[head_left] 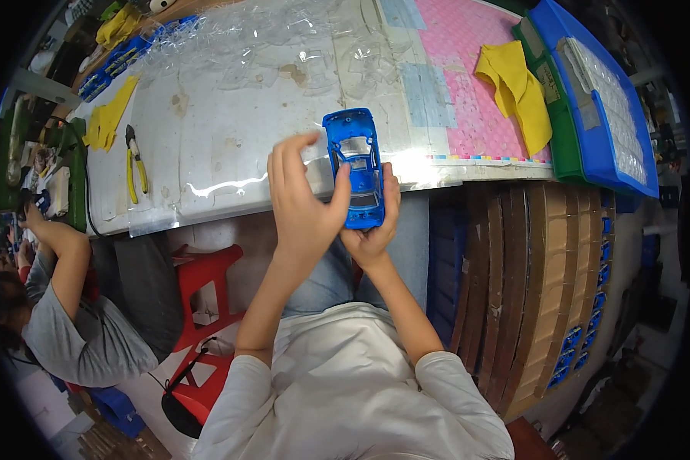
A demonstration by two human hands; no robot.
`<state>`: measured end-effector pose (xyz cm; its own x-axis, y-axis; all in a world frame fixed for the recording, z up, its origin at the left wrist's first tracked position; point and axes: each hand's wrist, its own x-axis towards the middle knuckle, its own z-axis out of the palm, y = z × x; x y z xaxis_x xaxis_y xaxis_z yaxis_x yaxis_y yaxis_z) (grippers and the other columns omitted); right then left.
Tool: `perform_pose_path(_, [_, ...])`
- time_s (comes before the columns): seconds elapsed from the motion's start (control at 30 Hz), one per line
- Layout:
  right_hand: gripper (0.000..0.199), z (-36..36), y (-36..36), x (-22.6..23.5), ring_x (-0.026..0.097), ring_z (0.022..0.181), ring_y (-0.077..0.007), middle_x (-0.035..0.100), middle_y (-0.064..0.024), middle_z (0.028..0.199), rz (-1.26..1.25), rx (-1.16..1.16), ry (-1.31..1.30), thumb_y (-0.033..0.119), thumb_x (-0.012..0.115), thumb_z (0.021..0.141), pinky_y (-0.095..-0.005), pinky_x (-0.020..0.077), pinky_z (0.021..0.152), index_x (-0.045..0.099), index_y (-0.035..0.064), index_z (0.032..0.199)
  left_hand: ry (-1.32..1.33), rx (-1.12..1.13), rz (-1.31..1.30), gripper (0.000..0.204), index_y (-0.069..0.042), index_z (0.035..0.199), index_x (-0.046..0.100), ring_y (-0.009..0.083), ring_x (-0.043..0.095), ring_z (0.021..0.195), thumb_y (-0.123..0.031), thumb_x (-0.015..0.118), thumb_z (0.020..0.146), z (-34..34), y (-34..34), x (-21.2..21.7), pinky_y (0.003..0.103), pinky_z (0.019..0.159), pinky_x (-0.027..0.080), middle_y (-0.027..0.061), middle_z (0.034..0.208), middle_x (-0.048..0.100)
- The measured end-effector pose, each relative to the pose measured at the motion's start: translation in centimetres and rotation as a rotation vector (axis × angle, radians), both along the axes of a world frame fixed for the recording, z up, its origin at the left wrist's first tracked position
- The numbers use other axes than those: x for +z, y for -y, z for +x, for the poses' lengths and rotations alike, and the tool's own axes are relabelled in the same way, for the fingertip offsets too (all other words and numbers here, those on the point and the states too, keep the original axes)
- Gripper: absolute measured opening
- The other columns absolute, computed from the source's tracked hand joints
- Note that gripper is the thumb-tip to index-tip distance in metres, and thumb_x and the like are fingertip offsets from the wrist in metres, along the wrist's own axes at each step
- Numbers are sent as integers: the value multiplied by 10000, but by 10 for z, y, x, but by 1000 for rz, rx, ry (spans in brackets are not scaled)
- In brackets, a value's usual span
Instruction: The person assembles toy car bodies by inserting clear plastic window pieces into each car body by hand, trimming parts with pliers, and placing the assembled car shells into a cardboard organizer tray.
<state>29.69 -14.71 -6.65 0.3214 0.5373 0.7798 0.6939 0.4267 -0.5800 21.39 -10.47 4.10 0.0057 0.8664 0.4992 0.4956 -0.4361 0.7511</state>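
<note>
A blue toy car body (366, 181) with window openings is held upright in front of me, over the table's near edge. My right hand (376, 230) is closed round its lower end and right side, fingers along the edge. My left hand (303, 201) is at the car's left side, fingers stretched upward and apart. Its thumb overlaps the car's left edge; whether it presses on it I cannot tell. Several clear plastic pieces (307, 65) lie spread over the far part of the white table (230, 146).
Yellow-handled pliers (136, 170) and a yellow cloth (113, 115) lie left; another yellow cloth (517, 92) lies right on a pink sheet, beside a blue bin (642, 165). Stacked brown trays (525, 284) with blue car bodies stand lower right. A co-worker sits left, near a red stool (207, 268).
</note>
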Motion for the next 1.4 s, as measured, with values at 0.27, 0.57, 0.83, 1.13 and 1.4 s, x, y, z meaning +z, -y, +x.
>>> perform_pose_path(0.27, [859,-3,26,30,280,1280,-375,232,-299,1369,-130,318,-263,122,745,674,-446,208,1056,193,-21,1317,113,-249,-518,177,46,818,466,341,512,673,-82,584,790,-6,-11,-5,377,610,399,204,762,525])
perform_pose_path(0.57, [345,31,32,129,548,817,-123,578,-100,954,-700,551,-784,76,549,837,-255,442,724,456,-31,1153,133,-308,-376,152,41,878,485,305,526,652,-58,575,806,-4,22,25,360,583,407,177,773,527])
perform_pose_path(0.83, [132,19,26,133,511,566,-86,569,-93,678,-689,405,-653,50,464,880,-244,419,528,528,-23,969,157,-323,-416,104,19,888,516,108,546,718,-41,577,830,-5,28,21,222,575,435,71,858,535])
perform_pose_path(1.13, [106,13,25,133,522,550,-105,573,-115,670,-658,332,-582,38,452,876,-270,412,492,512,-27,934,138,-318,-388,113,17,908,512,114,550,730,-39,575,833,-6,29,24,229,637,445,72,848,565])
perform_pose_path(1.4, [102,8,22,135,549,509,-194,556,-142,631,-639,301,-489,10,448,848,-305,398,470,495,-27,930,304,-395,-386,170,51,928,478,251,512,667,-26,565,804,-6,21,14,315,589,417,150,805,501])
